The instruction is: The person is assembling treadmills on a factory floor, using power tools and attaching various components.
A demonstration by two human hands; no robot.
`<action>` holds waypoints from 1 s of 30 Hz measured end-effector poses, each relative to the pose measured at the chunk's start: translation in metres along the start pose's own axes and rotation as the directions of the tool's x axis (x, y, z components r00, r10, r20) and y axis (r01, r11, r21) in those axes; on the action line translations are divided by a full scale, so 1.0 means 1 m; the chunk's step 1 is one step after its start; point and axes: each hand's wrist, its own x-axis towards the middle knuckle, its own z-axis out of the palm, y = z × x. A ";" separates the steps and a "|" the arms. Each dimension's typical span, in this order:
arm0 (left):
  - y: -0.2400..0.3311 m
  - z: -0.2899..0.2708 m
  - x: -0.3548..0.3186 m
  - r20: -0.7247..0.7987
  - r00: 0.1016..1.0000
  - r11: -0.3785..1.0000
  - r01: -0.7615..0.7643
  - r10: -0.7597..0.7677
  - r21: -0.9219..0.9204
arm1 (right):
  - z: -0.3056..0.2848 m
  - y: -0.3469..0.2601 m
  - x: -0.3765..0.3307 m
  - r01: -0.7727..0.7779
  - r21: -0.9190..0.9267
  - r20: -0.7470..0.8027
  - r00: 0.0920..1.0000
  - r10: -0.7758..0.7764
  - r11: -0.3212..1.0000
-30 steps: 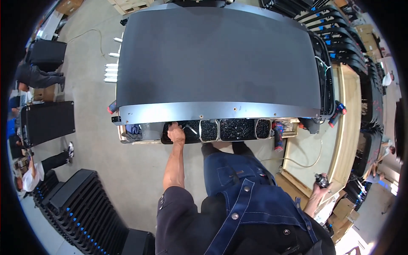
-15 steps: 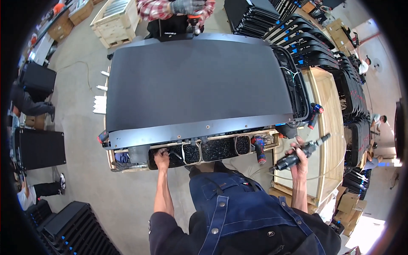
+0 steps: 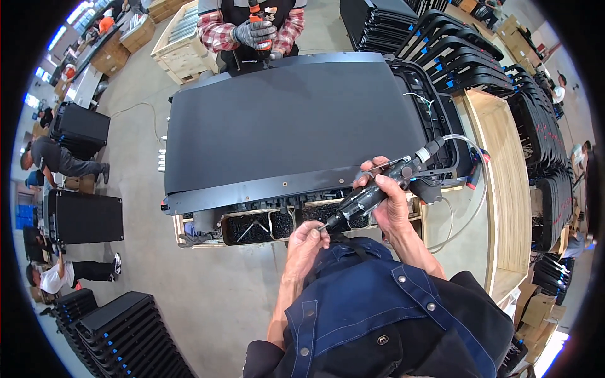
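My right hand (image 3: 392, 200) is wrapped round a black air screwdriver (image 3: 364, 196), its fingers about the lever; a clear hose runs from its upper end. The tool's narrow tip slants down to my left hand (image 3: 307, 242), whose thumb and fingers pinch at it. Whatever small piece lies between those fingertips is too small to make out. Just beyond my hands lies a large dark grey panel (image 3: 277, 126) with a row of holes along its near edge. Below that edge stand bins (image 3: 272, 228) of small black fasteners, with a metal tool lying in the left one.
Across the panel a person with gloves (image 3: 253, 34) holds an orange and black power driver (image 3: 254, 12). A wooden crate (image 3: 504, 189) stands at the right. Black frames (image 3: 463, 57) are stacked at the back right, and black panels (image 3: 126, 321) at the lower left.
My left hand has come out of the fastener bin to the tool's tip. My right hand has swung the air screwdriver inward, tip toward the left hand. The other person's driver now stands upright.
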 end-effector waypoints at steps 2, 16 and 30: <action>-0.006 0.002 0.000 0.015 1.000 1.000 -0.008 0.008 0.018 | -0.009 -0.002 -0.001 0.004 0.008 -0.009 1.000 -0.003 1.000; 0.018 0.026 0.012 -0.216 0.967 0.877 -0.017 0.137 0.480 | -0.018 0.014 -0.007 -0.007 0.029 -0.323 0.946 0.016 1.000; 0.028 -0.028 0.098 -0.222 0.958 0.801 0.013 -0.181 -0.599 | 0.079 0.093 0.066 0.362 -0.578 0.467 0.882 -0.067 0.731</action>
